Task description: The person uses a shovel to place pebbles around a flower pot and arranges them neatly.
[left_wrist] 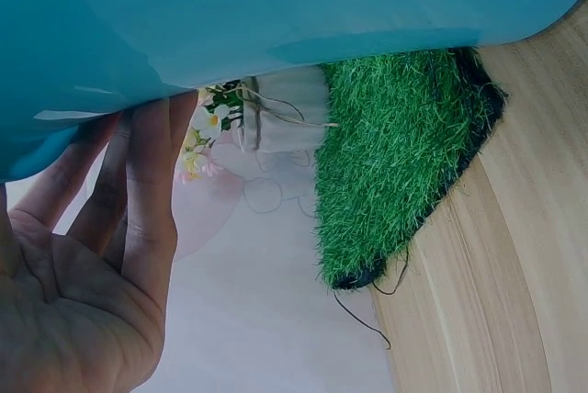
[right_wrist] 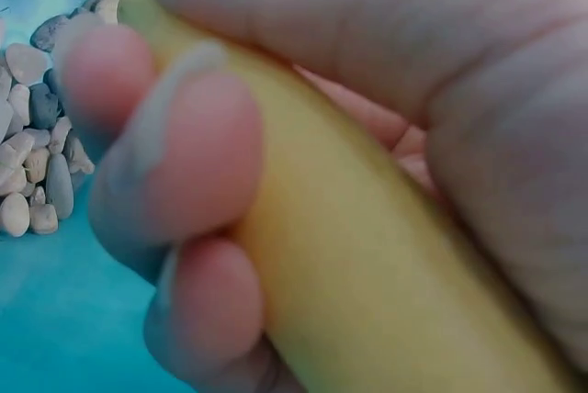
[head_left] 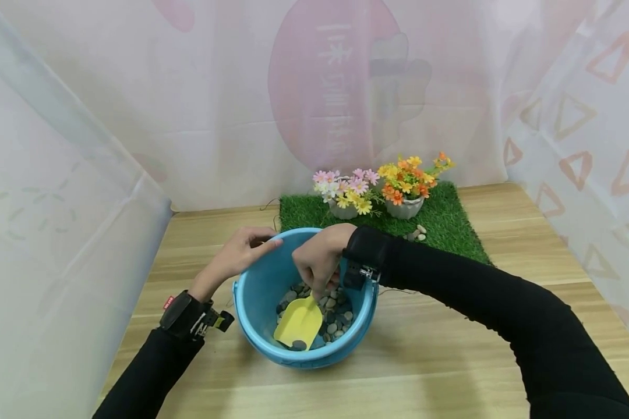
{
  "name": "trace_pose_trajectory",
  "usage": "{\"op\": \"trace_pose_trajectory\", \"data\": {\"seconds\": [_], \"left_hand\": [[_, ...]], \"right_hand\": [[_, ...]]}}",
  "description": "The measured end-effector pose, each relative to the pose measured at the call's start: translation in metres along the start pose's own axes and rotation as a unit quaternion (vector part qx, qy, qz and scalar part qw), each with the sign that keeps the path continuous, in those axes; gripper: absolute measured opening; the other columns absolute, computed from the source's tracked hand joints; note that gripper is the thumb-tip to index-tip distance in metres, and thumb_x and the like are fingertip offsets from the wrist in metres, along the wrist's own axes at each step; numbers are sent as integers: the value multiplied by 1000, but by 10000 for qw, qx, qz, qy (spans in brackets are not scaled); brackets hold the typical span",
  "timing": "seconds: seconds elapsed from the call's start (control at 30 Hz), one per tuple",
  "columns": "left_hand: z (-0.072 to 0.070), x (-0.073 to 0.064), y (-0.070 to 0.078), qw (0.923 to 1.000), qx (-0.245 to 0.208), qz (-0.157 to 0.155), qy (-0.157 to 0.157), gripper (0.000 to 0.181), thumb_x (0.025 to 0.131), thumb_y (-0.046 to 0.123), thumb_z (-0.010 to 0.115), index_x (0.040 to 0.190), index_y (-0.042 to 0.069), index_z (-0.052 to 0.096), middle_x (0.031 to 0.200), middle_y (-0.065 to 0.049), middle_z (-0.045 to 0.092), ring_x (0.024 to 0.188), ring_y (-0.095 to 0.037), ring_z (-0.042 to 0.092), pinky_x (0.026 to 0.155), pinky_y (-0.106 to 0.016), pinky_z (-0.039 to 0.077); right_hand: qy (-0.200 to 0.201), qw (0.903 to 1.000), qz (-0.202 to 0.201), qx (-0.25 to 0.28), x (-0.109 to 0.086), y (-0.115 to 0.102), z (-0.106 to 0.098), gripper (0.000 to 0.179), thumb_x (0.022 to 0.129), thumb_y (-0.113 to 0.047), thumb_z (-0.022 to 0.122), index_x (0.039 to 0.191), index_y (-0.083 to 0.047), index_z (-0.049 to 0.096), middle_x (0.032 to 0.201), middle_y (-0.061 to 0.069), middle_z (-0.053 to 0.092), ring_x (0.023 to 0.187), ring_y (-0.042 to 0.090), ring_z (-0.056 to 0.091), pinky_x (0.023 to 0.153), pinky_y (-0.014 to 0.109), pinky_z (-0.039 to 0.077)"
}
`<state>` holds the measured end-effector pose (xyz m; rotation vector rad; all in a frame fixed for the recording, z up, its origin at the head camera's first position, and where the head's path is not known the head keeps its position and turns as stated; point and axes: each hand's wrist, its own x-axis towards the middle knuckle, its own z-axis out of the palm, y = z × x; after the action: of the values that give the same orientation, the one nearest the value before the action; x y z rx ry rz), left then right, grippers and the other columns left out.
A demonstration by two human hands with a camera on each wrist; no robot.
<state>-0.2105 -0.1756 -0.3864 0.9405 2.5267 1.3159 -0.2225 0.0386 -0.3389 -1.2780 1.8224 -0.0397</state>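
Observation:
A blue bucket (head_left: 258, 291) stands on the wooden table, grey and pale pebbles (head_left: 336, 319) covering part of its floor. My left hand (head_left: 239, 251) grips the rim at the far left, thumb over the edge; the left wrist view has its fingers (left_wrist: 147, 191) against the outer wall. Inside the bucket, my right hand (head_left: 322, 253) holds a yellow toy shovel (head_left: 301, 320) by its handle (right_wrist: 340, 228), fingers curled round it. The shovel's blade points down toward the near side, with a dark pebble (head_left: 299, 345) at its front edge.
Behind the bucket lies a green artificial grass mat (head_left: 451, 224). On it stand a pot of pink and yellow flowers (head_left: 346, 189) and a pot of orange flowers (head_left: 406, 183), with a few loose pebbles (head_left: 419, 233) near the right forearm. Printed cloth walls (head_left: 215, 116) enclose the table (head_left: 440, 349).

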Motion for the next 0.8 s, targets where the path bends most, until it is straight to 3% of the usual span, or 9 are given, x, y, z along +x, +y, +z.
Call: {"op": "trace_pose_trajectory", "data": {"seconds": [0.27,0.5,0.8], "left_hand": [[-1,1,0,10000,-41,-1,30,21,95,31,53,105,19,67,94,4,64,80,-12,63,69,-33,54],[-1,1,0,9999,-107,7,15,21,95,31,53,105,18,67,94,4,65,79,-13,64,67,-33,54],[0,1,0,9999,-45,-83,48,21,94,33,53,104,20,67,94,5,65,78,-13,64,66,-32,54]], "right_hand": [[195,9986,-237,422,-25,-12,-9,21,87,-30,65,70,-21,72,66,2,65,61,27,59,57,32,51],[225,9969,-411,637,-32,-8,-12,21,87,-33,65,72,-21,72,70,7,65,61,29,59,59,38,52],[270,9931,-787,827,-39,-5,-10,22,88,-32,63,72,-19,71,67,4,64,55,25,57,55,33,51]]}}
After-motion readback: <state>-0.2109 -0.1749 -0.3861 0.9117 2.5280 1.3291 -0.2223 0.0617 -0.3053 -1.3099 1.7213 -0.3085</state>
